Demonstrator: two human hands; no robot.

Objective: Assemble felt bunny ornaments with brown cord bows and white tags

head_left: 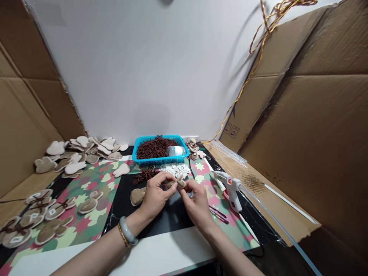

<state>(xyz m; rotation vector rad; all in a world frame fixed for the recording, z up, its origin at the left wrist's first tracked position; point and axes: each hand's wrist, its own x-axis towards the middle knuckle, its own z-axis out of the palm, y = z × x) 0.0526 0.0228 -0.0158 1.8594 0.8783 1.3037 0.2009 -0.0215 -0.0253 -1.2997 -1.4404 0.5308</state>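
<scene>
Both hands meet over the black mat [120, 207], pinching one small brown plush piece [180, 183] that looks bunny-shaped. My left hand [155, 194], with bracelets at the wrist, closes thumb and fingers on its left side. My right hand [197, 201] grips its right end with the fingertips. Fingers cover part of the piece. Just left of my left hand, another brown plush piece [137, 196] lies on the mat, partly hidden. Brown ribbon bows [145, 174] and a heap of white labels [176, 170] lie beyond the hands.
A blue basket [135, 158] holds brown bows and a clear jar [176, 151]. To the right are a white glue gun [231, 188] and pink tweezers [219, 214]. Plush pieces [77, 167] pile up at left; bow-trimmed ones [57, 209] lie nearer. Cardboard walls [310, 115] flank the table.
</scene>
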